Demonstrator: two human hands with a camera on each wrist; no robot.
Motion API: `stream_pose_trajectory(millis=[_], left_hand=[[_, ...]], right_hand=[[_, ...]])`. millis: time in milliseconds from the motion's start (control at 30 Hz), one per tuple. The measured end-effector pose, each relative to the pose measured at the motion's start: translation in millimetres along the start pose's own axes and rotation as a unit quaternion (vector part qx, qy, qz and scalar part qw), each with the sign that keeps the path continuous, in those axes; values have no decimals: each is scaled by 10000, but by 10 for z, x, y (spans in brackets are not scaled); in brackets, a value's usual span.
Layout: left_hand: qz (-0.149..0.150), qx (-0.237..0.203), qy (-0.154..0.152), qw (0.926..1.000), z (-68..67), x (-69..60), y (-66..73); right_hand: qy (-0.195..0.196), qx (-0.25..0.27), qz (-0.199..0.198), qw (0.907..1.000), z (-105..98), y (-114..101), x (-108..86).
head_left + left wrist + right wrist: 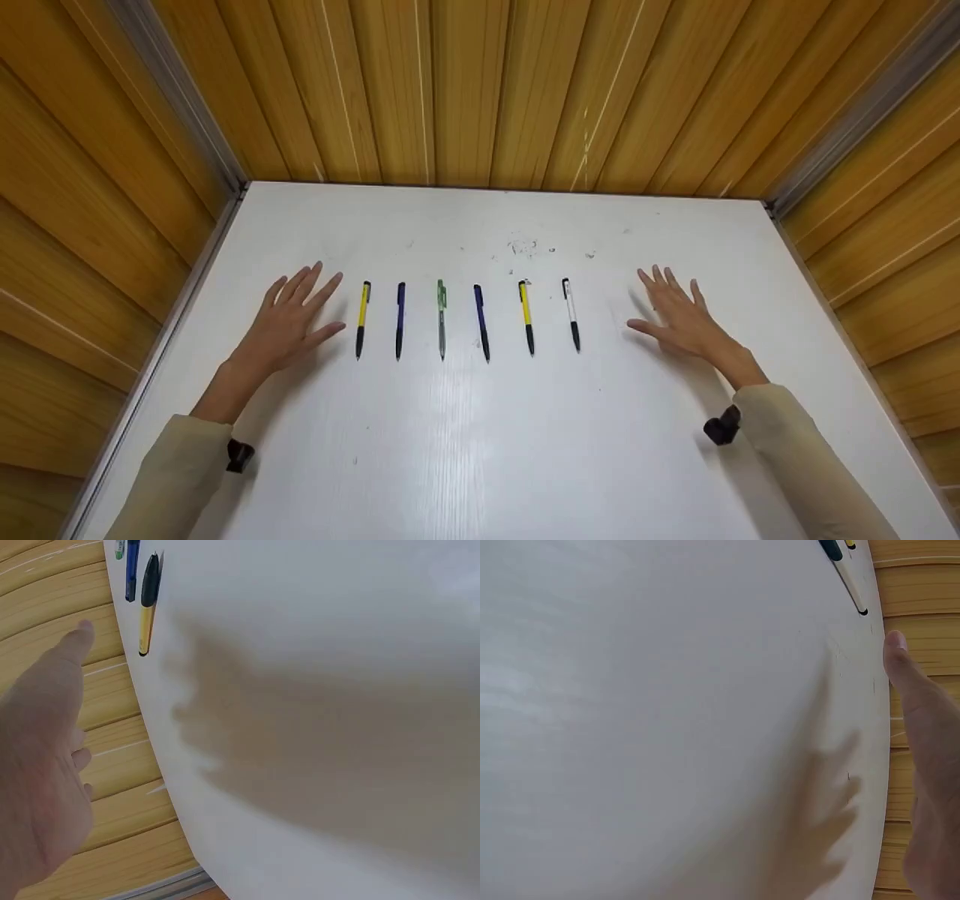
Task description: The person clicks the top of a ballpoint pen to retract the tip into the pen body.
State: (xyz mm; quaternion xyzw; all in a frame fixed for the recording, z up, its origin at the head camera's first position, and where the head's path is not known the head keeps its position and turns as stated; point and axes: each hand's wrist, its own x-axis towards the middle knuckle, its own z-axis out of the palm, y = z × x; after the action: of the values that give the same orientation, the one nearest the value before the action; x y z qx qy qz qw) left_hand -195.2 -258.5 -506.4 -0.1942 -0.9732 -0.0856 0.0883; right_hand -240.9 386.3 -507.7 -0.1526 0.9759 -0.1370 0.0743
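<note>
Several pens lie side by side in a row on the white table, tips toward me. From the left come a yellow pen point(364, 319), a dark blue pen point(400, 319), a clear pen with a green top point(442, 322), another dark blue pen point(481, 322), a second yellow pen point(526, 317) and a white pen point(571, 315). My left hand point(289, 322), fingers spread, is left of the first yellow pen and holds nothing. Beyond the white pen, my right hand point(679, 315) is also spread and empty. Both hands cast shadows on the table.
The white table point(465, 450) meets a wood-panelled wall point(465, 90) at the back, with similar panels on both sides. Dark scuff marks point(523, 246) show behind the pens. Each forearm carries a small black wrist camera point(722, 426) by the sleeve.
</note>
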Motion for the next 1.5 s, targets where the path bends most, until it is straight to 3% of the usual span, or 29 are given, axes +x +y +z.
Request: stream_pose_trajectory(millis=[367,567,767,900,1100,1233,1333,1500], left_hand=[[7,-755,-255,9968,106,120,208],[-361,-1034,-511,9927,162,169,285],[-894,-1934,-595,9752,193,277,290],[-1196,-2310,-728,9628,208,370,307],[-1518,-2299,-937,9567,239,494,353],[-1784,-2365,-1084,9489,230,524,368],[-1950,-2546,-1023,9416,225,527,363],[-2120,-2927,-699,9298,221,491,362]], right_hand=[[234,338,-192,9990,66,-88,3],[515,1217,-269,9909,116,-136,-16],[928,2318,-420,9674,155,-152,-37],[1119,2637,-516,9567,178,-147,-45],[1137,2845,-523,9505,151,-288,-121],[1028,2845,-481,9519,56,-443,-200],[1032,2807,-475,9531,26,-478,-220],[1148,2770,-560,9524,142,-308,-161]])
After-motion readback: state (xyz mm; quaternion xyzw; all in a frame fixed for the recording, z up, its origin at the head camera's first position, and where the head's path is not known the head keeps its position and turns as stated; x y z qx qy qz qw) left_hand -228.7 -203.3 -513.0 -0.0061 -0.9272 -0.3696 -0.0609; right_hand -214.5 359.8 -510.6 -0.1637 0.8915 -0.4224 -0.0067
